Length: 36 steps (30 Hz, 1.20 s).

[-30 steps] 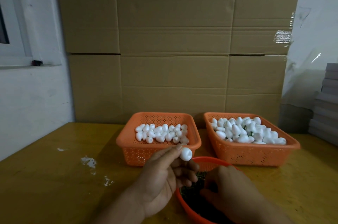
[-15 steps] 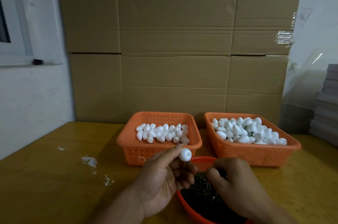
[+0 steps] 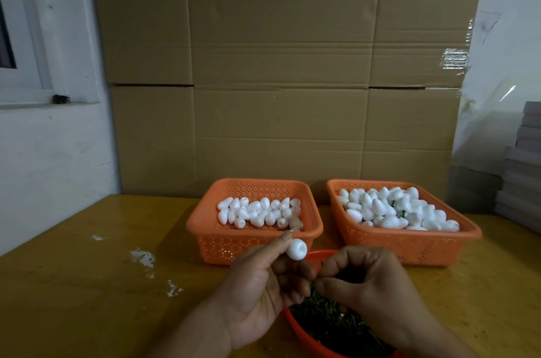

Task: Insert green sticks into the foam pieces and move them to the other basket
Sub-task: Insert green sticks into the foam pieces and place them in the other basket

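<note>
my left hand (image 3: 257, 284) pinches one white foam piece (image 3: 296, 249) at the fingertips, raised in front of the left basket (image 3: 257, 243). my right hand (image 3: 369, 284) is curled, fingertips pressed together above the green sticks (image 3: 328, 316) in the red bowl (image 3: 301, 331); whether a stick is gripped, i cannot tell. the right basket (image 3: 409, 243) holds foam pieces with green sticks showing.

white foam piece (image 3: 296, 249) pinched in left hand (image 3: 257, 293) above red bowl of green sticks (image 3: 328, 319)

Packing workroom: stacked cardboard cartons (image 3: 281, 70).
</note>
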Each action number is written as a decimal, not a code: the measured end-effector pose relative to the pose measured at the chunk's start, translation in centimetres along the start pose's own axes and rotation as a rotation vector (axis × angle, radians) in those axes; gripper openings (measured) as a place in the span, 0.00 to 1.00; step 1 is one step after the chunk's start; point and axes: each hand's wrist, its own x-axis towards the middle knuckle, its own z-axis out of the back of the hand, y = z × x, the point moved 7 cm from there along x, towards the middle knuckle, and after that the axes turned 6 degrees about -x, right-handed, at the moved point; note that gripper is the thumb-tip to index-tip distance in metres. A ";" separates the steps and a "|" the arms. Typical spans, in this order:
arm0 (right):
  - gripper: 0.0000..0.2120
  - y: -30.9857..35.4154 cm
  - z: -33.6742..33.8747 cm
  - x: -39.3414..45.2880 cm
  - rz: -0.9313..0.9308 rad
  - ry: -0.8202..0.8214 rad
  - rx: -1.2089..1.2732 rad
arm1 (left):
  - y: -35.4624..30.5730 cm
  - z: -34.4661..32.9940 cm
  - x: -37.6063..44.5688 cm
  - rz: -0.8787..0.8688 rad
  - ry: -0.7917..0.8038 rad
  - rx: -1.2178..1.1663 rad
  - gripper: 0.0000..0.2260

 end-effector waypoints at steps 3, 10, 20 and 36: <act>0.10 0.3 0.0 -0.2 0.039 0.004 0.032 | 0.0 0.1 0.0 -0.006 -0.022 0.013 0.12; 0.10 0.7 -0.5 -0.2 0.107 0.005 0.039 | -0.1 0.4 -0.2 0.001 -0.091 0.046 0.11; 0.03 0.9 -0.5 -0.3 0.186 -0.019 -0.074 | 0.1 0.3 -0.2 0.002 -0.092 0.085 0.11; 0.05 1.0 -0.3 -0.6 0.181 -0.110 -0.119 | -0.2 -0.5 -0.4 -0.074 -0.028 0.212 0.11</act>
